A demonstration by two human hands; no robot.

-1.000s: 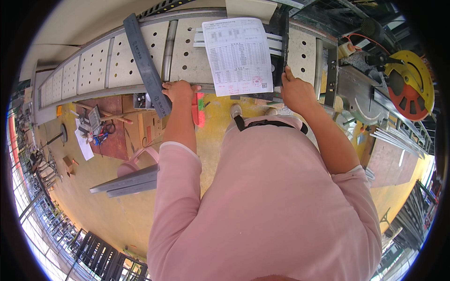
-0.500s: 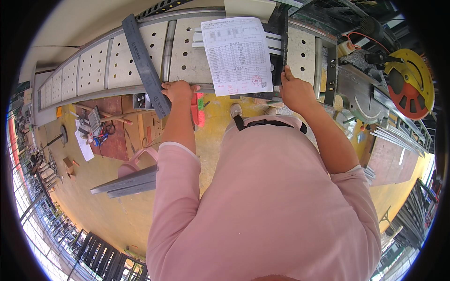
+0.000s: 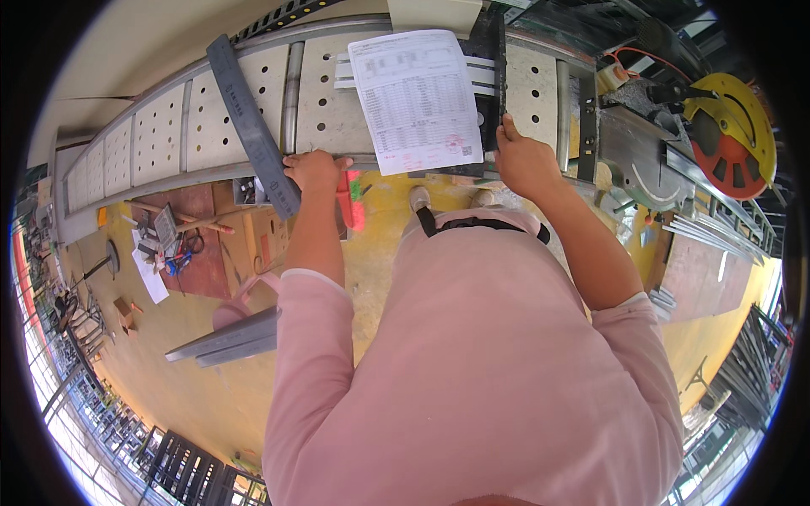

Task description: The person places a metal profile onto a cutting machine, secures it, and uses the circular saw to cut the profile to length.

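My left hand (image 3: 317,171) rests on the near rail of the roller table, thumb stretched to the right. Its fingertips lie beside a long dark grey bar (image 3: 246,120) set slantwise across the table, its near end jutting past the rail. A printed sheet (image 3: 416,105) with tables and red stamp marks lies between my hands, over pale strips (image 3: 483,77). At the sheet's right, my right hand (image 3: 527,162) is closed at the near end of an upright black metal plate (image 3: 501,80), thumb along it; the other fingers are partly hidden.
The roller table (image 3: 211,114) has perforated pale panels and runs far left. A circular saw with a yellow guard (image 3: 741,110) stands at the right. Below lie grey bars (image 3: 232,337), a pink chair (image 3: 245,297), a red-brown board with tools (image 3: 200,261) and a red brush (image 3: 354,202).
The whole view has shifted slightly, with the table and saw now a little further left. Both hands keep their places, and the bar and sheet stay put on the table.
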